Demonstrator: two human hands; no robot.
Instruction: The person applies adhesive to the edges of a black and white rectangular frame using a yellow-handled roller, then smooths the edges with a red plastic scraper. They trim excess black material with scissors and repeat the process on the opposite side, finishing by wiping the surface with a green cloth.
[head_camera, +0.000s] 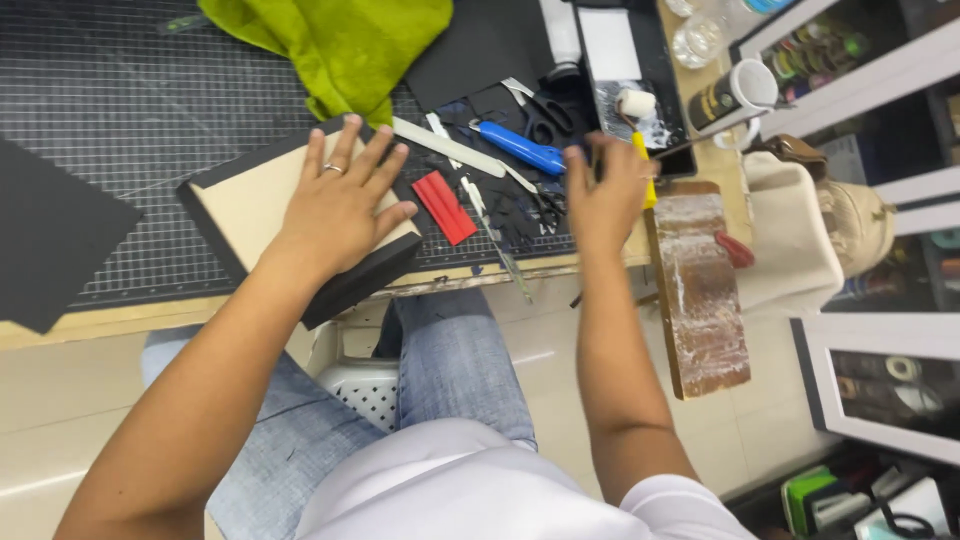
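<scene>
My left hand (340, 200) lies flat, fingers spread, on a tan board (250, 200) wrapped at its edges in black material, resting at the table's front edge. My right hand (608, 190) reaches over the table to the right, blurred, its fingers closed around the yellow handle of a small paint roller (637, 104); the roller's white head lies in a black tray (625, 50). A red flat scraper (445, 207) sits just right of the board. A blue-handled tool (520, 148) and black scissors (545, 115) lie between the hands.
A black gridded cutting mat (120, 120) covers the table, with a green cloth (340, 45) at the back and a black sheet (50, 240) at left. A glue-smeared wooden board (700, 290) juts off the table's right. A white mug (745, 90) and shelves stand at right.
</scene>
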